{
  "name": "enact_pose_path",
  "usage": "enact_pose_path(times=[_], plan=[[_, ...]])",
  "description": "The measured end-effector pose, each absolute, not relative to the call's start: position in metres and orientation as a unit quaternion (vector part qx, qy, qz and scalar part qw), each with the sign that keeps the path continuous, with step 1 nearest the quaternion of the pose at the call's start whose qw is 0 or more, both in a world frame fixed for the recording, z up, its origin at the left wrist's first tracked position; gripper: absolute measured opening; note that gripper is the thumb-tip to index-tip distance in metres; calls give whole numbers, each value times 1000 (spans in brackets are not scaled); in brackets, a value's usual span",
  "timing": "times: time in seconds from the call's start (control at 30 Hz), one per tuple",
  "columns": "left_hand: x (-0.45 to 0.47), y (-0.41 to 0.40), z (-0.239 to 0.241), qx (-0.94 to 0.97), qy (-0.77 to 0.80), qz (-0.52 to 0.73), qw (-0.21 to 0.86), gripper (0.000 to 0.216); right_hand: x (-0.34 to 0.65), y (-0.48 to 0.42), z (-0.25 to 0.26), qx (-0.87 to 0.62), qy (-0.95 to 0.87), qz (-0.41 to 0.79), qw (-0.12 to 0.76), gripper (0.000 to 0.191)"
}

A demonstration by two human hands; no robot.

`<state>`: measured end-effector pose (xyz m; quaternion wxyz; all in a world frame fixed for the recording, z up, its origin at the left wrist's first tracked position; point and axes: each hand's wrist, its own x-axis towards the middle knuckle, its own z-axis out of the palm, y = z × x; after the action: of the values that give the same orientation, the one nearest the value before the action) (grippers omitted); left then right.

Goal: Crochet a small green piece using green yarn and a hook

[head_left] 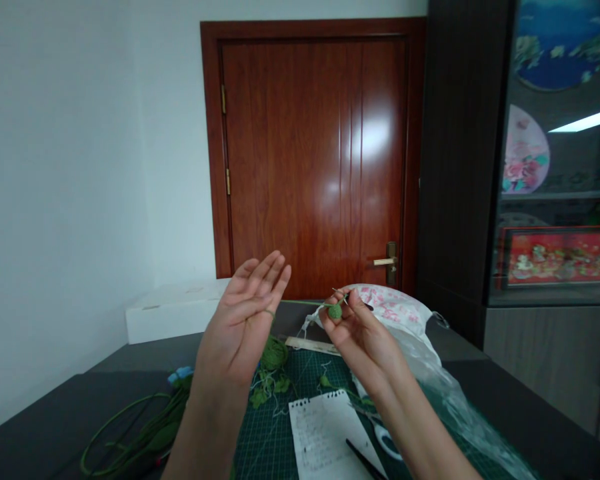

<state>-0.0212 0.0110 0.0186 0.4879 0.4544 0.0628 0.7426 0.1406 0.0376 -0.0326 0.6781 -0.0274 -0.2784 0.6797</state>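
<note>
My left hand (pixel 245 313) is raised with its palm showing and fingers stretched out. A green yarn strand (pixel 303 303) passes round it and runs across to the right. My right hand (pixel 367 340) pinches a thin crochet hook (pixel 369 307), its dark end poking out past the fingers. A small round green crocheted piece (pixel 335 311) hangs at the fingertips of that hand, by the hook. Behind the left wrist sits a ball of green yarn (pixel 274 353), with small green crocheted leaves (pixel 260 397) below it.
A handwritten notepad sheet (pixel 325 433) with a black pen (pixel 363 457) lies on a green cutting mat (pixel 265 447). Scissors (pixel 387 440) lie beside the right forearm. Green stems (pixel 130 440) are at left, a white box (pixel 175 310) behind, and a pink-patterned white bag (pixel 395 303) at back right.
</note>
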Motion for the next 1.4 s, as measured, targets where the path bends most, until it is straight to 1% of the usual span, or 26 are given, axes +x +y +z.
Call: enact_pose_path(times=[0.03, 0.07, 0.17, 0.2, 0.23, 0.33, 0.4, 0.43, 0.5, 0.57, 0.63, 0.8, 0.9, 1.0, 1.1, 1.2, 1.3, 1.4], plan=[[-21, 11, 18, 508, 76, 732, 448, 42, 141, 37, -32, -25, -272, 684, 676, 28], [-21, 11, 16, 574, 109, 714, 386, 39, 141, 37, -32, -23, -267, 688, 675, 28], [-22, 19, 10, 733, 264, 614, 126, 41, 141, 37, -32, -21, -264, 691, 672, 29], [-21, 22, 7, 748, 294, 591, 65, 42, 141, 37, -32, -20, -269, 687, 675, 28], [-18, 26, 4, 755, 305, 579, 47, 40, 141, 38, -32, -19, -275, 681, 678, 28], [-8, 32, -2, 748, 310, 583, 61, 36, 141, 39, -34, -17, -287, 664, 690, 28], [-2, 27, -4, 743, 300, 587, 115, 34, 141, 40, -34, -16, -290, 658, 694, 28], [1, 23, -4, 737, 290, 589, 162, 34, 141, 40, -34, -16, -294, 656, 695, 28], [5, 14, -2, 687, 251, 599, 326, 42, 140, 40, -35, -18, -309, 649, 695, 29], [8, 8, -1, 636, 227, 608, 417, 52, 139, 39, -35, -22, -325, 641, 695, 29], [10, 7, 0, 603, 216, 619, 454, 55, 138, 37, -35, -24, -338, 630, 698, 28], [9, 12, 0, 563, 167, 612, 529, 41, 137, 33, -34, -24, -393, 598, 698, 25], [6, 14, 0, 546, 142, 606, 561, 43, 137, 32, -33, -29, -392, 598, 699, 25], [7, 12, 0, 546, 139, 597, 572, 56, 137, 31, -33, -28, -376, 599, 707, 25], [9, 10, 0, 558, 145, 602, 553, 75, 136, 28, -33, -21, -394, 588, 706, 22], [9, 8, 1, 576, 140, 607, 529, 90, 136, 24, -32, -19, -422, 575, 701, 19], [6, 7, 2, 594, 119, 605, 518, 100, 135, 19, -31, -23, -434, 565, 702, 18], [1, 6, 2, 607, 105, 598, 513, 106, 134, 16, -30, -30, -456, 546, 702, 18]])
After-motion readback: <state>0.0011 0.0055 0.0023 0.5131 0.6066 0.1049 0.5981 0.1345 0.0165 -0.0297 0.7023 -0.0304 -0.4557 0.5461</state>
